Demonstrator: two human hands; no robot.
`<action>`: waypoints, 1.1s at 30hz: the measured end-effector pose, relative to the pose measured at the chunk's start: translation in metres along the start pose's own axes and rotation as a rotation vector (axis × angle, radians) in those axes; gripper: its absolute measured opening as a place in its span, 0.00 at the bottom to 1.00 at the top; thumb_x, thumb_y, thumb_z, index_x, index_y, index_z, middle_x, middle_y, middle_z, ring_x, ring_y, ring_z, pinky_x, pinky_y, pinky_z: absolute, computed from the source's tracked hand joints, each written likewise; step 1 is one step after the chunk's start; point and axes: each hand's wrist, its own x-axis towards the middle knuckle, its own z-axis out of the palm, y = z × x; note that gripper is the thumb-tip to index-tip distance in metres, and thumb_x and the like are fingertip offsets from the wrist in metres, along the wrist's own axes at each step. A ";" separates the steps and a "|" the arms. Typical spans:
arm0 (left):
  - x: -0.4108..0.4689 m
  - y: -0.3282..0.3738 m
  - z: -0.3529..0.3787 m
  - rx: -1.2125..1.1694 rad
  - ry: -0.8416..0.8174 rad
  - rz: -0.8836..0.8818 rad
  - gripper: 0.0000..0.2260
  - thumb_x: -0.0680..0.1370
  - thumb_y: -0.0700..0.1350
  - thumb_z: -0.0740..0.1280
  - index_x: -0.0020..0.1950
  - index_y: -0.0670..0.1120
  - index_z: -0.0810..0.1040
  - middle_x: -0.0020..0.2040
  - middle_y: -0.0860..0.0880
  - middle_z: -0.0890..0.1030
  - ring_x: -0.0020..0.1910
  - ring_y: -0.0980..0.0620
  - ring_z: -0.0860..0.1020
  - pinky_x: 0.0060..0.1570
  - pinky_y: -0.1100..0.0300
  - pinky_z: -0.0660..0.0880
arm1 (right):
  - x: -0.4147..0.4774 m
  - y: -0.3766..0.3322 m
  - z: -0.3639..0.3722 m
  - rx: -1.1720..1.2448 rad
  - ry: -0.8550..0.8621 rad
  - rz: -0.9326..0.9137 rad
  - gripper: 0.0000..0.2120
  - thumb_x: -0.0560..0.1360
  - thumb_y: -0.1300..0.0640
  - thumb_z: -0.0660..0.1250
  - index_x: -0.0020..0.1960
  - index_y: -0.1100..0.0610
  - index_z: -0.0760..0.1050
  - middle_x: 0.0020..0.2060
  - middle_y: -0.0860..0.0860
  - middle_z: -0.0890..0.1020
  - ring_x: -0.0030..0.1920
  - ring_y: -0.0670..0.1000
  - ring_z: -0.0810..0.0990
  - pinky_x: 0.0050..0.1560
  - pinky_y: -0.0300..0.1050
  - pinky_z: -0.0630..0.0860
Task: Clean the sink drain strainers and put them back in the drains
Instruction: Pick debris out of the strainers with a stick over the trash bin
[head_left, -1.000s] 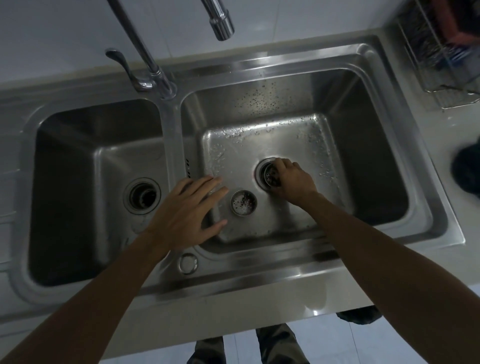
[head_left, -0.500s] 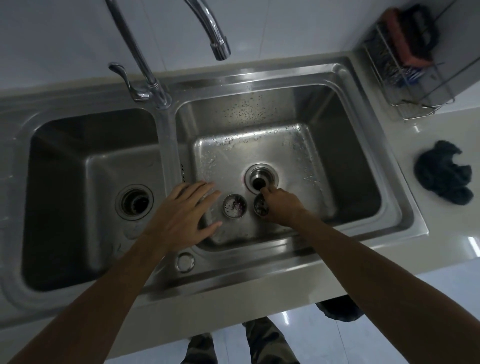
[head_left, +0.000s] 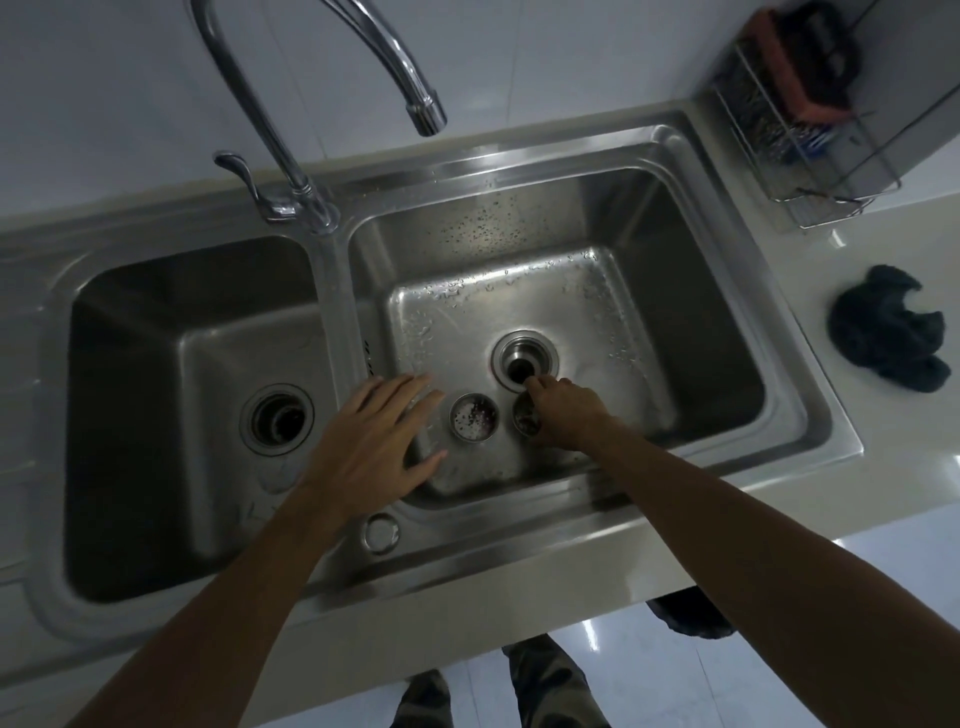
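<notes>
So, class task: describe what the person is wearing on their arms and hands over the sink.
Nothing is worn. Both forearms are bare along all that shows, with no sleeves in sight. The left hand and right hand have no gloves, and no rings, watch or bracelets can be seen in this dim light.

Double sink set in the desk (head_left: 810, 291) — two basins side by side.

In the right basin (head_left: 649, 291), two strainers lie just before the open drain (head_left: 524, 361): one (head_left: 472, 417) to the left, the other (head_left: 524, 415) under the right hand (head_left: 563, 415). The left hand (head_left: 371, 447) hangs over the divider. The left basin (head_left: 171, 389) has its own drain (head_left: 278, 420). The faucet (head_left: 311, 104) stands behind the divider — a rack (head_left: 810, 130) and a cloth (head_left: 888, 332) sit on the desk to the right.
</notes>
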 end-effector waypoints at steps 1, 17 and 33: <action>0.000 0.001 -0.002 -0.002 -0.015 -0.008 0.33 0.82 0.66 0.56 0.79 0.45 0.69 0.79 0.43 0.69 0.77 0.44 0.69 0.78 0.45 0.62 | -0.003 0.000 -0.003 0.007 0.011 0.012 0.41 0.71 0.45 0.76 0.75 0.56 0.60 0.68 0.58 0.72 0.64 0.61 0.76 0.57 0.57 0.76; 0.142 0.111 -0.150 -0.033 0.112 0.134 0.41 0.76 0.72 0.61 0.80 0.46 0.64 0.77 0.44 0.69 0.75 0.43 0.70 0.74 0.46 0.66 | -0.159 0.074 -0.167 0.081 0.511 0.350 0.42 0.72 0.36 0.73 0.76 0.54 0.61 0.70 0.56 0.74 0.64 0.59 0.77 0.57 0.57 0.79; 0.300 0.225 -0.115 -0.278 0.081 0.093 0.47 0.77 0.75 0.58 0.84 0.44 0.52 0.83 0.42 0.60 0.81 0.44 0.62 0.78 0.46 0.62 | -0.120 0.271 -0.186 0.101 0.593 0.425 0.25 0.81 0.45 0.64 0.76 0.50 0.66 0.68 0.56 0.75 0.64 0.61 0.77 0.53 0.57 0.78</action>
